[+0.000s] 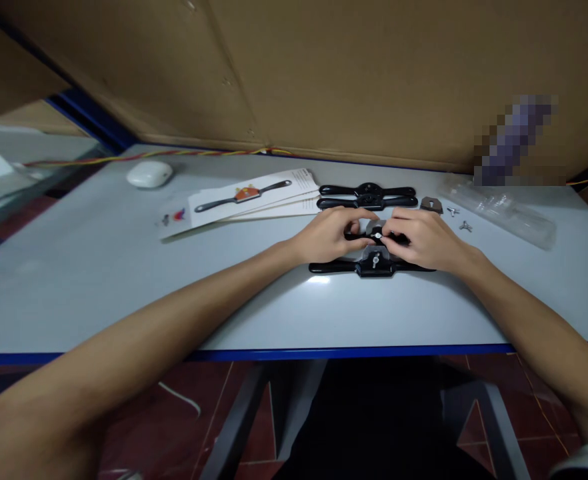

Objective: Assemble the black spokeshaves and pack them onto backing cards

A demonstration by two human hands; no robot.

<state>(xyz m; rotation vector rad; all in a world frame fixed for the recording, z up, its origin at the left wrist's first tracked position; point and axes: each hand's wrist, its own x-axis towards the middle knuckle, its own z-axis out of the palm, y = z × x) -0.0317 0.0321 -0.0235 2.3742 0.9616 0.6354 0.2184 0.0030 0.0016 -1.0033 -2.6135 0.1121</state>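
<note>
Both of my hands are at a black spokeshave (355, 235) lying on the table, much of it hidden by my fingers. My left hand (328, 235) is closed around its left side, thumb and forefinger framing the middle. With bent fingertips, my right hand (427, 237) pinches at the small silver wing screw (378, 235) over its blade. Just nearer to me lies a second spokeshave (367, 270), with blade and wing screw on it. Behind my hands rest two more black spokeshaves (331, 191), side by side. A loose blade (431, 205) and two loose wing screws (466, 227) lie beyond my right hand.
Printed cards (274, 208) picturing a spokeshave are fanned out at the left. Farther left sits a white rounded object (149, 175) like a computer mouse. Clear plastic packaging (504, 217) lies at the right. A cardboard wall (354, 80) and a twisted cable (199, 155) border the table's back.
</note>
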